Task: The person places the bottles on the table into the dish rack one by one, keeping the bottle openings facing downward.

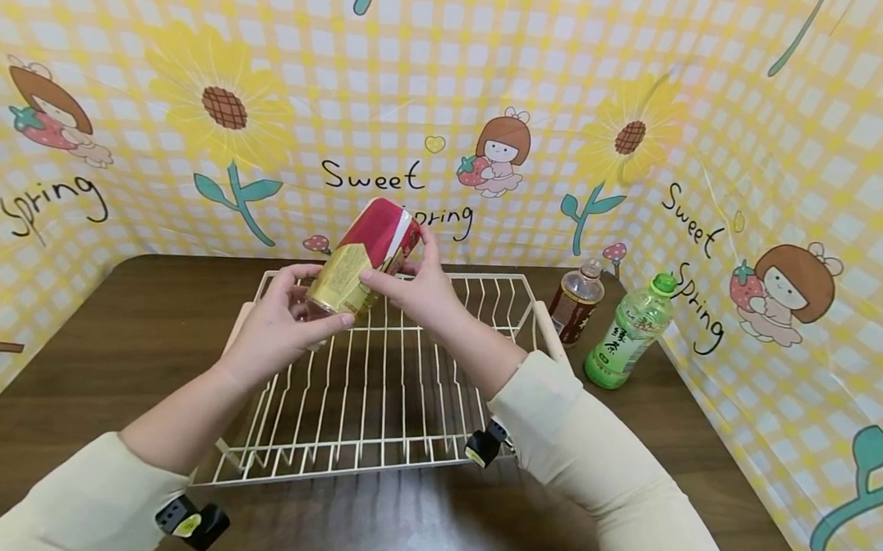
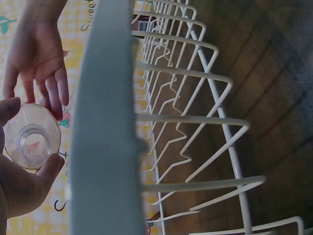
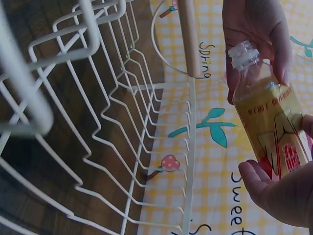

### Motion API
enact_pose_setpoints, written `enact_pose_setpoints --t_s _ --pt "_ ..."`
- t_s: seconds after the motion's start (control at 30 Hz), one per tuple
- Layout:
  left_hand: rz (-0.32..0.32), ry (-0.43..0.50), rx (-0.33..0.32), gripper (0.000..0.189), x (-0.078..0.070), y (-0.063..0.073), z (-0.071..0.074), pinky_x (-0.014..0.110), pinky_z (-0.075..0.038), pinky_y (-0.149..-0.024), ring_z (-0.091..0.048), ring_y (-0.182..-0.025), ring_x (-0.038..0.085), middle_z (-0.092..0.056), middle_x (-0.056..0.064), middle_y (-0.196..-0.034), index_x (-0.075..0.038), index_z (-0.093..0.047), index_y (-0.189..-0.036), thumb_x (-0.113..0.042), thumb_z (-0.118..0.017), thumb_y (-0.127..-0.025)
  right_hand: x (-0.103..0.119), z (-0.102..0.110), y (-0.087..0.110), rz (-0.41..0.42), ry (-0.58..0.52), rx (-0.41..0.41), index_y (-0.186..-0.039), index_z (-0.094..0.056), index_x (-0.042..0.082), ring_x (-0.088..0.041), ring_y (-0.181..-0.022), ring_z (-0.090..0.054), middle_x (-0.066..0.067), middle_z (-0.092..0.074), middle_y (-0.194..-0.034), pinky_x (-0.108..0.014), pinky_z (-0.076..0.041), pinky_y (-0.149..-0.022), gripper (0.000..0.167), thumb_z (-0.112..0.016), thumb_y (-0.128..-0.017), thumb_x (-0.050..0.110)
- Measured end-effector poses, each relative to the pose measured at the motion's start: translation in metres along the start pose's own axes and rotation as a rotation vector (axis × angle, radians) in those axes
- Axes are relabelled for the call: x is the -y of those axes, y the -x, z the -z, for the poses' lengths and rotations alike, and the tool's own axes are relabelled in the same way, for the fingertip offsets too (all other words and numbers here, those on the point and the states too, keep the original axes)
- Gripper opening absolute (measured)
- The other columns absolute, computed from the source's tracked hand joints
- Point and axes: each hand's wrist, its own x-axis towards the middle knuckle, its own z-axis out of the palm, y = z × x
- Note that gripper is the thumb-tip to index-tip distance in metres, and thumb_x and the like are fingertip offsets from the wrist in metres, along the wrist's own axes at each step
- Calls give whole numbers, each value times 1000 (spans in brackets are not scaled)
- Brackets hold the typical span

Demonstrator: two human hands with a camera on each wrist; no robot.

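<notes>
A clear plastic bottle with a gold and red label (image 1: 361, 260) is held tilted above a cream wire dish rack (image 1: 363, 446). Its uncapped neck (image 3: 244, 55) points down to the left, seen end-on in the left wrist view. My left hand (image 1: 280, 322) grips the bottle by its shoulder end, thumb on the near side and fingers round the far side. My right hand (image 1: 426, 287) holds the base end, its thumb on the label and fingers at the far side. In the left wrist view, the right hand's fingers look fairly straight.
Right of the rack stand a brown-labelled bottle (image 1: 577, 302) without a cap and a green tea bottle (image 1: 623, 345) with a green cap. The rack has wooden side handles (image 1: 552, 330). Yellow checked cloth walls (image 1: 420, 77) bound the dark wooden table (image 1: 143, 328).
</notes>
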Motion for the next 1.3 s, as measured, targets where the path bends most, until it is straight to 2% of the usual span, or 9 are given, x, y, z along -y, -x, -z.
enact_pose_setpoints --t_s 0.2,0.33,0.43,0.53,0.7,0.83,1.03,1.17,1.3 --pt "-7 -75 -21 74 2 2 -1 22 -54 -67 -60 -84 4 -51 19 -113 -4 -25 -141 -18 -74 -87 0 -15 -8 -64 -116 -1 -155 0 34 -33 -109 -63 -21 -49 -132 -42 -59 -79 105 -76 -85 22" --pt "30 -110 27 77 1 4 5 28 -56 -72 -62 -97 19 -51 23 -120 -6 -23 -146 -25 -72 -90 1 -22 -16 -115 -153 -12 -155 -2 36 -34 -109 -62 -20 -47 -132 -47 -58 -81 105 -77 -84 20" --pt "57 -200 71 76 3 5 20 45 -54 -88 -55 -118 38 -45 30 -136 -7 -23 -150 -36 -65 -94 -1 -25 -24 -131 -156 -18 -155 -4 38 -37 -111 -62 -22 -47 -134 -50 -57 -83 105 -77 -83 17" --pt "77 -325 81 76 11 5 41 62 -41 -102 -38 -134 50 -30 33 -151 -4 -22 -153 -46 -52 -99 -5 -29 -31 -143 -140 -6 -156 -3 38 -38 -117 -60 -24 -47 -139 -53 -56 -86 106 -77 -83 14" --pt "166 -439 52 79 37 4 73 70 -27 -106 -24 -137 58 -12 37 -157 4 -8 -155 -48 -36 -103 -13 -37 -41 -163 -124 36 -156 -1 37 -37 -127 -53 -22 -41 -149 -56 -54 -89 108 -76 -83 12" --pt "256 -328 66 76 60 5 83 67 -26 -109 -21 -137 58 -4 38 -157 2 4 -155 -40 -34 -105 -20 -45 -47 -166 -94 55 -156 -3 36 -38 -127 -53 -22 -41 -150 -56 -54 -89 106 -77 -83 12" --pt "252 -20 128 71 83 2 77 59 -9 -119 -1 -147 48 12 31 -159 5 16 -151 -18 -33 -106 -31 -52 -53 -191 -74 63 -157 -1 35 -34 -135 -46 -17 -35 -156 -56 -53 -90 110 -77 -83 8" --pt "253 21 122 70 88 4 73 55 -4 -121 5 -148 43 15 26 -160 1 17 -152 -15 -33 -105 -37 -54 -55 -207 -87 86 -158 2 34 -33 -141 -38 -12 -26 -161 -58 -52 -92 112 -76 -83 6" --pt "264 31 105 69 90 6 71 36 -16 -122 3 -149 39 15 22 -161 -4 17 -153 -16 -31 -106 -40 -55 -55 -200 -45 113 -158 4 32 -33 -142 -36 -13 -24 -162 -56 -53 -92 112 -76 -83 8"
